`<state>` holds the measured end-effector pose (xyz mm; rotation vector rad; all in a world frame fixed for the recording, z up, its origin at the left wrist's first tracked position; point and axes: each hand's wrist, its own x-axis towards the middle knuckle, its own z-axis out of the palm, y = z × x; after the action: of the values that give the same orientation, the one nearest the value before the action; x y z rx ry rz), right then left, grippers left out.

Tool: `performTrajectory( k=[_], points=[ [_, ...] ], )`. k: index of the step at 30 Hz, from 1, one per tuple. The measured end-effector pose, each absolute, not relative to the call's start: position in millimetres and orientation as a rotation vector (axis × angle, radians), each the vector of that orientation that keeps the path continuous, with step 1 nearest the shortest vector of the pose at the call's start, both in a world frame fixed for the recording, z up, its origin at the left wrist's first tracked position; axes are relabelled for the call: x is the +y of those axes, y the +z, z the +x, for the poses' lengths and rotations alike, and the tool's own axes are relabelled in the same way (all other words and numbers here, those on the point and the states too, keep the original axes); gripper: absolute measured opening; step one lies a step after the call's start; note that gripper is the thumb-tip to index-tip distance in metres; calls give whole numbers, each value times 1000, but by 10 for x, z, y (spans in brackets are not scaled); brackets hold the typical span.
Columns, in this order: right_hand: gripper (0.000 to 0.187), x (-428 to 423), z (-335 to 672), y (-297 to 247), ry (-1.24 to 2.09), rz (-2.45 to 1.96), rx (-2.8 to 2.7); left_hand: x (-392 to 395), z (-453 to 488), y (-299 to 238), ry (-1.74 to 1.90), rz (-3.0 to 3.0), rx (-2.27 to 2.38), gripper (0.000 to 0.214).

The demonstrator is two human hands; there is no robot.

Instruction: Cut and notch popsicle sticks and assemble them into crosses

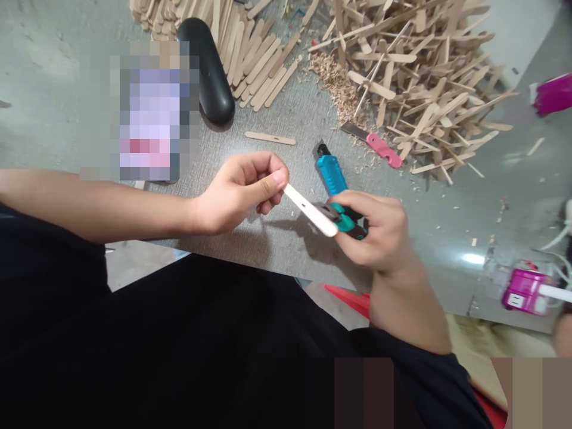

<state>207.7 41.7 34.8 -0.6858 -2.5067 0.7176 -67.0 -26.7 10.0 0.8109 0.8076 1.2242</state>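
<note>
My left hand (250,187) pinches one end of a wooden craft stick (308,210) between thumb and fingers. The stick slants down to the right and has a small dark hole near its middle. Closed around teal-and-black handled pliers (344,219), my right hand (378,229) holds their jaws right beside the stick. Whether the jaws touch the wood I cannot tell. Just beyond lies a blue utility knife (331,170). Farther back, a single craft stick (270,138) with a dark mark in its middle rests on the grey table (250,244).
Many loose sticks (433,89) heap up at the back right, beside wood shavings (337,86). A pink-handled blade (383,149) lies before them. Further sticks (263,65) spread behind a black case (210,77). A blurred phone-like object (152,119) is left; a purple item (527,290) sits right.
</note>
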Motion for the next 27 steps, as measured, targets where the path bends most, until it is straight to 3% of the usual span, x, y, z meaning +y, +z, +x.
performTrajectory(
  k=[9, 15, 22, 27],
  points=[
    [41, 547, 2215, 293, 340, -825, -2528, -293, -674, 100, 1290, 941, 1063, 60],
    [36, 563, 2197, 270, 474, -808, -2467, -282, -691, 105, 1231, 936, 1100, 60],
    [46, 548, 2190, 274, 565, -773, -2497, -284, -698, 135, 1128, 905, 1092, 62],
    [54, 540, 2226, 215, 396, -752, -2485, -277, -707, 173, 1007, 866, 1005, 65]
  ],
)
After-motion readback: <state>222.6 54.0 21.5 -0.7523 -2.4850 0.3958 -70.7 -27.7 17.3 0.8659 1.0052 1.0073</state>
